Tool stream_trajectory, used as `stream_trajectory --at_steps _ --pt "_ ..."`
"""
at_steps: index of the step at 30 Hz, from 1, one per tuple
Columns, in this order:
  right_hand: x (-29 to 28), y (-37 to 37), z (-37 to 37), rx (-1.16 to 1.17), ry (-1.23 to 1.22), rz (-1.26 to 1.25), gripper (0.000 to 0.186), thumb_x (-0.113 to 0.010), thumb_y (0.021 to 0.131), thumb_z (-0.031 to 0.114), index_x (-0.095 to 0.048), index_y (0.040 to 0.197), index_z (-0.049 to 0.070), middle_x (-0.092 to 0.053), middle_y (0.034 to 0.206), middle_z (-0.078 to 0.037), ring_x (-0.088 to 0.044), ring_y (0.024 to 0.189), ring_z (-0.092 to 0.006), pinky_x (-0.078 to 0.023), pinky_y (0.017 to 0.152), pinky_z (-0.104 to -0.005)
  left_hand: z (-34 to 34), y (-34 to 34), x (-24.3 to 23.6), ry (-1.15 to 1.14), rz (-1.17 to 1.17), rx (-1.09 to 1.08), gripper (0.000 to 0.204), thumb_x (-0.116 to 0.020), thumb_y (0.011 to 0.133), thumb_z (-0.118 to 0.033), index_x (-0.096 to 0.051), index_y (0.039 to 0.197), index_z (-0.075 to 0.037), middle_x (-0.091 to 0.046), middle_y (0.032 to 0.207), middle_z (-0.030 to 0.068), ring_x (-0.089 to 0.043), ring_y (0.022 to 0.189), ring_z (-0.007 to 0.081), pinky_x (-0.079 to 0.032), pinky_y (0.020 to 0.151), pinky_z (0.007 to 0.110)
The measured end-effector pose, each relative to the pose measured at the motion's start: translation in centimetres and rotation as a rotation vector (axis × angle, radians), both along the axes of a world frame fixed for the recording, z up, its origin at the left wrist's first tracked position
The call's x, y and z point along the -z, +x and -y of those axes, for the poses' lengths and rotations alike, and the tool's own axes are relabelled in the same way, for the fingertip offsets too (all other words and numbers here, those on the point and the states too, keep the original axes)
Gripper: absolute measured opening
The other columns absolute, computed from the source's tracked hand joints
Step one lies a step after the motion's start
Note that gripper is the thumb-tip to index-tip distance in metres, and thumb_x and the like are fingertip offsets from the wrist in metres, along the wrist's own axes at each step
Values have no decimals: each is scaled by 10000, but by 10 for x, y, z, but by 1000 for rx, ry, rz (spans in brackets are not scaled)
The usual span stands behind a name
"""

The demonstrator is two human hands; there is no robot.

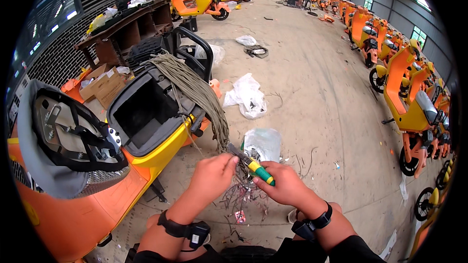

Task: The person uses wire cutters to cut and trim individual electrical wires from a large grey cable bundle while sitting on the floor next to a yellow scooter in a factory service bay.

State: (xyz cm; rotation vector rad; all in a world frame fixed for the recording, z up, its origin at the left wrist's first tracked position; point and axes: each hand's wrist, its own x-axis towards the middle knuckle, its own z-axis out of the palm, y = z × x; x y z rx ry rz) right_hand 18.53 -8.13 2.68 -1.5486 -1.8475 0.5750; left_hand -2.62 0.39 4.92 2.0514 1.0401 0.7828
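Observation:
My right hand (pixel 285 184) is closed around the green and yellow handle of a hand tool (pixel 254 166). Its grey metal end points up and left, towards my other hand; whether it is a knife or pliers I cannot tell. In a pinch beside that metal end, my left hand (pixel 213 175) holds what looks like a thin cable, mostly hidden by the fingers. Just behind it hang the ends of a thick bundle of grey-brown cables (pixel 195 85). This bundle is draped over the open seat compartment (pixel 146 112) of an orange and yellow scooter (pixel 161 158).
The scooter's tipped-up seat (pixel 68 141) is at the left. Plastic bags (pixel 247 96) and scattered wire scraps (pixel 243 197) lie on the concrete floor. A brown workbench (pixel 122 39) and a cardboard box (pixel 105 87) stand beyond the scooter. Rows of scooters (pixel 407 92) line the right side.

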Motion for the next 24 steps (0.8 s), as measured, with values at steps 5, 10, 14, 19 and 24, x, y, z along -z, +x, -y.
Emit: stream_trajectory --at_steps 5,10,14,19,24 --pt "-8 -12 1 4 -179 6 358 -752 909 263 -693 1089 -41 -710 1112 -218 -695 947 -405 -566 840 -421 3 -3 26 516 -257 -122 199 -614 1017 -214 -656 953 -31 -652 665 72 -629 527 192 -472 511 359" --pt "1 -9 0 -38 -37 -114 338 -735 921 292 -697 1048 -19 -673 1224 -187 -687 1007 -394 -559 870 -423 -1 -1 2 -383 244 -8 246 -574 1044 -201 -659 933 2 -630 644 63 -543 460 152 -420 457 288" --pt "7 -1 -2 -96 85 -152 316 -739 928 268 -693 1047 -21 -629 1305 -183 -670 1066 -394 -549 906 -412 2 0 -13 -824 573 97 262 -543 1057 -179 -653 930 22 -611 640 52 -426 411 93 -345 424 229" --pt "8 -1 -6 -199 152 -222 317 -740 934 263 -688 1050 -27 -624 1312 -188 -669 1081 -383 -544 914 -402 3 -17 -5 -1201 887 321 248 -517 1063 -181 -641 979 17 -577 618 38 -380 398 74 -313 415 241" --pt "11 1 -8 -138 139 -183 334 -723 943 284 -692 1049 -31 -648 1270 -189 -678 1042 -379 -549 894 -406 0 -7 -8 -1075 799 214 243 -511 1069 -180 -640 1007 17 -583 641 27 -420 443 79 -344 455 235"
